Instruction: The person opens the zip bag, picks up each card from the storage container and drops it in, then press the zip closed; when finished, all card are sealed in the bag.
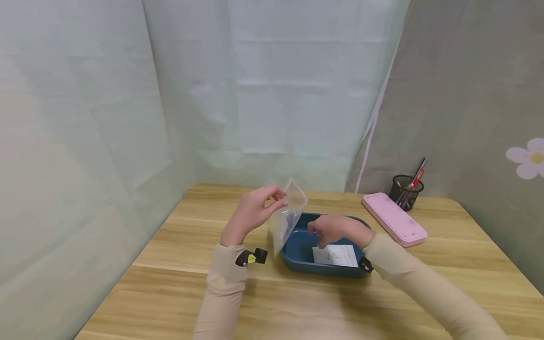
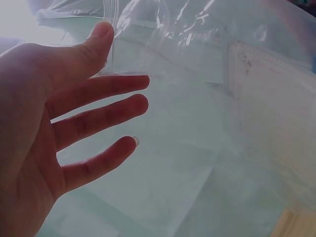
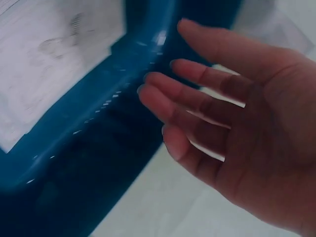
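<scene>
My left hand (image 1: pixel 257 210) pinches the top edge of a clear plastic zip bag (image 1: pixel 296 196) between thumb and fingers, its other fingers spread in the left wrist view. The bag hangs at the left end of a dark blue plastic bin (image 1: pixel 314 268). Through its film in the left wrist view shows a pale, flat packet (image 2: pixel 276 103). Inside the bin, a white packet (image 1: pixel 335 255) with grey print lies toward the front right. My right hand (image 1: pixel 337 229) hovers over the bin, holding nothing, its fingers loosely bent in the right wrist view.
A pink flat case (image 1: pixel 394 218) lies on the wooden table (image 1: pixel 178 278), right of the bin. Behind it stands a black mesh pen cup (image 1: pixel 406 192) with several pens. Pale curtains (image 1: pixel 293 94) close off the back and sides.
</scene>
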`<state>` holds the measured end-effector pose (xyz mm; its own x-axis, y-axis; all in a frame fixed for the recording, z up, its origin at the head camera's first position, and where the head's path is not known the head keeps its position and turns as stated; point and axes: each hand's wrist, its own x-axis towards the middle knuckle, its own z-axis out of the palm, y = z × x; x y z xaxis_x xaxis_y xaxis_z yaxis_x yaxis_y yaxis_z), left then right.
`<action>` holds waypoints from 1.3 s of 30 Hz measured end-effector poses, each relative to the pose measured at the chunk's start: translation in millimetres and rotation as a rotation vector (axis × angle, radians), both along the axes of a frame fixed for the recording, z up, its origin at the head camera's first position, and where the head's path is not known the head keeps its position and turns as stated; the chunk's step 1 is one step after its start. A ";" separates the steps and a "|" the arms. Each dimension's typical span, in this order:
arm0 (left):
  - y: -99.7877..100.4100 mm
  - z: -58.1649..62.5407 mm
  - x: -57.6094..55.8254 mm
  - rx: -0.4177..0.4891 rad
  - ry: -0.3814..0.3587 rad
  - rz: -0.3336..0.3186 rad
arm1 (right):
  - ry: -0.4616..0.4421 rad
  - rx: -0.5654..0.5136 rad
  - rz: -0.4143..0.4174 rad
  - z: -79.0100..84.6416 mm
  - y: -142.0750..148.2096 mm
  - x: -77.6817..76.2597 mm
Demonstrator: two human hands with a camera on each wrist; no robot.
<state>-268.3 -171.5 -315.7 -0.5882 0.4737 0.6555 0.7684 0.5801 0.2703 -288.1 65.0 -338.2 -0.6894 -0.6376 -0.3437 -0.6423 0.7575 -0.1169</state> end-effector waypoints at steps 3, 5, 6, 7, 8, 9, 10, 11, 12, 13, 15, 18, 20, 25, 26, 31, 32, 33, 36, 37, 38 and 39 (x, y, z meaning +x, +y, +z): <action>0.4 0.6 0.7 0.005 0.012 -0.003 | -0.048 0.060 0.035 -8.2 -0.3 -2.7; 0.6 0.8 1.0 0.007 0.020 -0.005 | -0.091 0.107 0.037 -13.3 -0.3 -3.6; 0.7 0.9 1.1 0.005 0.022 -0.005 | -0.113 0.131 0.030 -15.5 -0.3 -3.6; 0.7 1.0 1.3 0.005 0.022 -0.005 | -0.126 0.155 0.018 -17.5 -0.5 -3.4; 0.7 1.1 1.6 0.003 0.019 -0.004 | -0.135 0.182 -0.002 -19.5 -1.1 -3.0; 0.7 1.1 1.7 0.002 0.016 -0.004 | -0.140 0.202 -0.012 -21.1 -2.0 -2.7; 0.8 1.1 1.7 -0.001 0.011 -0.004 | -0.138 0.219 -0.027 -22.9 -3.1 -2.4; 0.7 1.2 1.7 -0.001 0.005 -0.004 | -0.126 0.245 -0.029 -24.9 -4.6 -2.1; 0.7 1.1 1.8 -0.002 0.001 -0.005 | -0.106 0.276 -0.020 -26.6 -6.5 -1.5; 0.6 1.2 1.9 -0.001 -0.004 -0.004 | -0.083 0.303 -0.009 -28.5 -8.5 -1.0; 0.4 1.0 2.2 -0.002 -0.010 -0.004 | -0.040 0.357 0.015 -32.8 -12.1 0.5; 0.4 0.9 2.7 -0.002 -0.016 -0.003 | 0.009 0.414 0.027 -38.1 -15.6 2.2; 0.6 0.7 2.7 -0.002 -0.015 -0.006 | 0.009 0.418 0.016 -40.0 -16.0 2.0; 1.0 0.3 2.2 -0.001 -0.002 -0.020 | -0.021 0.372 0.064 -38.4 -14.0 -5.6; 1.2 0.3 2.0 -0.001 0.002 -0.022 | -0.031 0.355 0.078 -37.1 -13.4 -7.8; 0.6 0.3 0.4 -0.008 0.010 -0.022 | -0.073 0.283 0.150 -25.8 -10.2 -18.2; 0.2 0.1 0.3 -0.010 0.009 -0.018 | -0.073 0.274 0.154 -23.2 -9.4 -19.5; -0.2 -0.3 0.1 -0.010 0.005 -0.016 | -0.067 0.263 0.154 -20.9 -8.2 -20.2; -1.4 -0.9 0.5 -0.013 -0.014 -0.008 | -0.029 0.233 0.169 -15.7 -4.1 -22.3; -2.1 -1.1 0.5 -0.013 -0.022 -0.006 | -0.008 0.224 0.169 -13.9 -3.1 -22.3; -2.9 -1.2 0.4 -0.013 -0.031 -0.006 | 0.009 0.205 0.168 -12.8 -1.8 -22.5; -3.6 -1.4 0.3 -0.011 -0.039 -0.006 | 0.022 0.183 0.168 -11.7 -0.3 -22.7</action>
<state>-268.1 -175.1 -317.1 -0.6106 0.4841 0.6268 0.7607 0.5787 0.2941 -310.9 64.7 -350.0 -0.5876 -0.6725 -0.4499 -0.7618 0.6473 0.0274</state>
